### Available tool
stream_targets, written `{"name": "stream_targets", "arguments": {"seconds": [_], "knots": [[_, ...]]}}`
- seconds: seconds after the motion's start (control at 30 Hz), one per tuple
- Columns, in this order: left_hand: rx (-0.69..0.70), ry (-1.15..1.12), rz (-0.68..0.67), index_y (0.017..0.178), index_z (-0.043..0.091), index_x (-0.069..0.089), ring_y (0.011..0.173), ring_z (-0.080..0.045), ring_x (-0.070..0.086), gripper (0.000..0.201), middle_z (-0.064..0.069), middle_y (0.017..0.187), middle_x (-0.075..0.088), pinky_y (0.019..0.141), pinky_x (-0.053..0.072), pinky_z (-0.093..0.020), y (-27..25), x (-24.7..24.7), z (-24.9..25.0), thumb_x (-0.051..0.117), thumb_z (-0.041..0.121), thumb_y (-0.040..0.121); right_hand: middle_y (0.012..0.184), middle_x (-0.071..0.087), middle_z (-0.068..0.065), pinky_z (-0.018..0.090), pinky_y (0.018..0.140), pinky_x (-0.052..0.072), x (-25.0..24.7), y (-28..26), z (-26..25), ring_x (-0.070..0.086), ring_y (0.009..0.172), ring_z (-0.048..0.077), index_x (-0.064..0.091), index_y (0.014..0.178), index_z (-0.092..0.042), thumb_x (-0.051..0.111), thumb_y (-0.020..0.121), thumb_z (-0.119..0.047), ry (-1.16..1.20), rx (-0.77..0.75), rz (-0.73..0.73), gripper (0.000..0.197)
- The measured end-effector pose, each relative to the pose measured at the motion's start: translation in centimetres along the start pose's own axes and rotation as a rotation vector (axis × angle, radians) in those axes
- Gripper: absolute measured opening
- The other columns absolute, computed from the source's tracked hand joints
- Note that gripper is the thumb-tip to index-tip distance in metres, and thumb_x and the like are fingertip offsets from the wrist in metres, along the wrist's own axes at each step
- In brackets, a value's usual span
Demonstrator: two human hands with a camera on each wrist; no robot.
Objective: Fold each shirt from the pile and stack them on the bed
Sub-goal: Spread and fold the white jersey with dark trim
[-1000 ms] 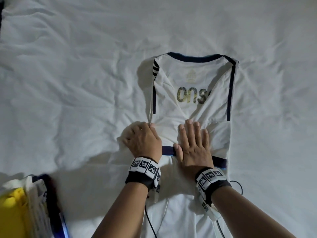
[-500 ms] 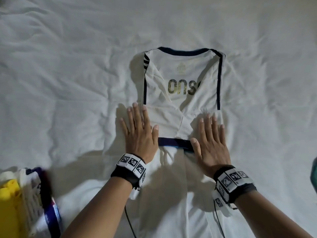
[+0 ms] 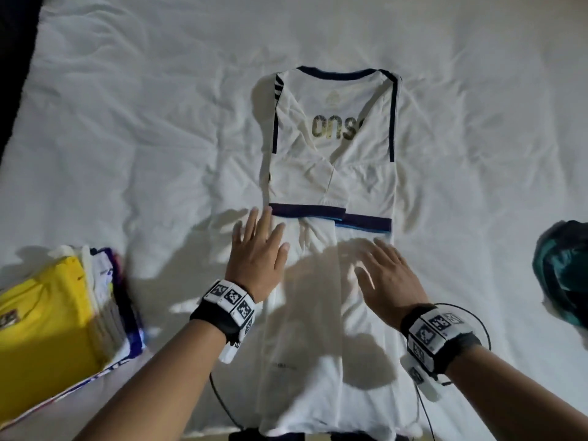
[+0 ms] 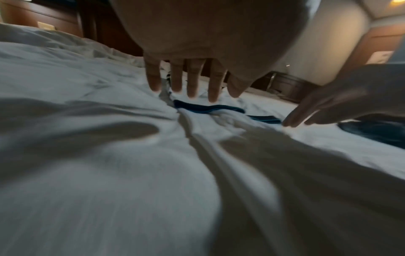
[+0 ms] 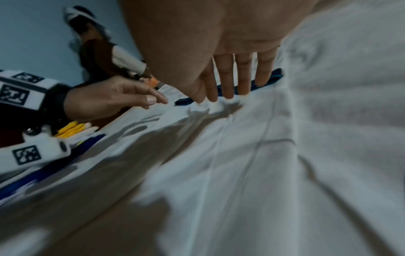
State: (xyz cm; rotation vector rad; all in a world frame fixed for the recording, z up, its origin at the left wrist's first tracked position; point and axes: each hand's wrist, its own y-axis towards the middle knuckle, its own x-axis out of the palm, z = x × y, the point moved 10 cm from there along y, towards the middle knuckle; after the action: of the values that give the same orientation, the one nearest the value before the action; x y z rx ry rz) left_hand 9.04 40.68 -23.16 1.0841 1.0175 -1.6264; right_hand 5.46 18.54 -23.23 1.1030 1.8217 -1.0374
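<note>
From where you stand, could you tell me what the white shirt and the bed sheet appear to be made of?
White shirt: probably thin, smooth synthetic jersey; faint sheen, dark trim, gold printed letters. Bed sheet: probably matte woven cotton; many soft crumpled creases. Neither is certain.

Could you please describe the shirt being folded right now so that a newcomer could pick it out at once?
On the white bed, look at the middle, just ahead of the left hand and right hand. The white shirt lies flat there, sleeves folded in. Navy trim and gold lettering distinguish it from the yellow-topped stack at left and the teal pile at right.
</note>
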Motion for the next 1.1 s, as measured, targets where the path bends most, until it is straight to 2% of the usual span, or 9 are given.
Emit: {"name": "stream_targets", "arguments": {"seconds": [0.1, 0.2, 0.37, 0.47, 0.63, 0.77, 0.9, 1.0, 1.1], "knots": [[0.242, -0.129, 0.031, 0.096, 0.013, 0.07, 0.094, -0.03, 0.061, 0.023, -0.008, 0.104, 0.065, 0.081, 0.052, -0.048, -6.2, -1.1, 4.5, 0.053, 0.029, 0.094, 0.096, 0.068, 0.002, 0.043, 0.074, 0.055, 0.5, -4.7, -3.3, 0.063, 0.089, 0.031, 0.071, 0.102, -0.017, 0.069, 0.087, -0.012, 0.004, -0.144, 0.077, 0.016], [0.443, -0.138, -0.09, 0.082, 0.015, 0.066, 0.082, -0.025, 0.057, 0.017, -0.004, 0.087, 0.061, 0.073, 0.051, -0.042, -12.4, 0.3, 8.7, 0.06, 0.029, 0.088, 0.084, 0.062, 0.0, 0.043, 0.064, 0.054, 2.6, -9.3, -5.5, 0.059, 0.079, 0.029, 0.069, 0.091, -0.017, 0.057, 0.091, -0.022, -0.018, -0.225, 0.002, 0.013], [0.472, 0.015, -0.44, 0.11, 0.015, 0.063, 0.111, -0.027, 0.052, 0.058, -0.004, 0.119, 0.057, 0.095, 0.046, -0.045, -19.9, 4.9, 10.2, 0.06, 0.059, 0.072, 0.125, 0.063, 0.007, 0.046, 0.095, 0.054, 6.9, -15.8, -7.5, 0.06, 0.112, 0.03, 0.067, 0.125, -0.014, 0.053, 0.091, -0.064, -0.071, -0.271, -0.21, 0.062], [0.468, 0.131, -0.522, 0.134, 0.012, 0.047, 0.127, -0.034, 0.043, 0.084, -0.01, 0.14, 0.045, 0.11, 0.036, -0.05, -22.0, 6.7, 9.8, 0.068, 0.047, 0.061, 0.141, 0.052, 0.019, 0.057, 0.111, 0.042, 9.6, -17.6, -7.1, 0.049, 0.13, 0.04, 0.053, 0.142, -0.001, 0.05, 0.08, -0.083, -0.197, -0.269, -0.366, 0.102], [0.497, 0.194, -0.483, 0.133, 0.01, 0.05, 0.122, -0.036, 0.047, 0.07, -0.012, 0.133, 0.049, 0.106, 0.038, -0.052, -21.7, 7.4, 9.8, 0.063, 0.041, 0.071, 0.142, 0.05, 0.028, 0.064, 0.108, 0.038, 11.7, -17.9, -6.6, 0.048, 0.13, 0.049, 0.05, 0.142, 0.007, 0.065, 0.072, -0.04, -0.231, -0.304, -0.392, 0.086], [0.511, 0.131, -0.442, 0.101, 0.013, 0.066, 0.095, -0.032, 0.059, 0.04, -0.007, 0.102, 0.062, 0.08, 0.049, -0.045, -20.1, 7.1, 10.4, 0.068, 0.029, 0.065, 0.124, 0.066, 0.02, 0.051, 0.096, 0.054, 9.5, -16.7, -7.3, 0.062, 0.112, 0.039, 0.065, 0.125, 0.004, 0.058, 0.07, -0.026, -0.19, -0.38, -0.235, 0.063], [0.303, -0.148, -0.424, 0.079, 0.016, 0.068, 0.077, -0.031, 0.064, 0.012, -0.004, 0.08, 0.067, 0.065, 0.048, -0.033, -15.2, 4.5, 9.6, 0.074, 0.018, 0.068, 0.073, 0.068, 0.0, 0.034, 0.051, 0.052, 5.5, -12.9, -5.6, 0.066, 0.067, 0.031, 0.069, 0.09, -0.021, 0.06, 0.063, -0.018, 0.026, -0.161, -0.142, 0.028], [0.02, -0.298, -0.442, 0.069, 0.018, 0.057, 0.071, -0.031, 0.059, 0.011, -0.002, 0.067, 0.061, 0.061, 0.04, -0.029, -10.2, 2.2, 6.6, 0.061, 0.025, 0.075, 0.061, 0.054, -0.007, 0.03, 0.052, 0.039, 2.3, -9.4, -2.5, 0.056, 0.059, 0.029, 0.052, 0.071, -0.025, 0.065, 0.075, -0.019, 0.135, 0.112, -0.078, 0.015], [-0.113, -0.519, -0.387, 0.056, 0.016, 0.047, 0.052, -0.017, 0.046, 0.022, 0.008, 0.048, 0.046, 0.053, 0.034, -0.029, -4.2, -1.1, 4.3, 0.061, 0.031, 0.064, 0.062, 0.06, -0.008, 0.033, 0.056, 0.048, -2.2, -4.9, -0.5, 0.061, 0.064, 0.026, 0.069, 0.078, -0.026, 0.068, 0.075, -0.02, 0.291, 0.234, 0.027, 0.007]]}}
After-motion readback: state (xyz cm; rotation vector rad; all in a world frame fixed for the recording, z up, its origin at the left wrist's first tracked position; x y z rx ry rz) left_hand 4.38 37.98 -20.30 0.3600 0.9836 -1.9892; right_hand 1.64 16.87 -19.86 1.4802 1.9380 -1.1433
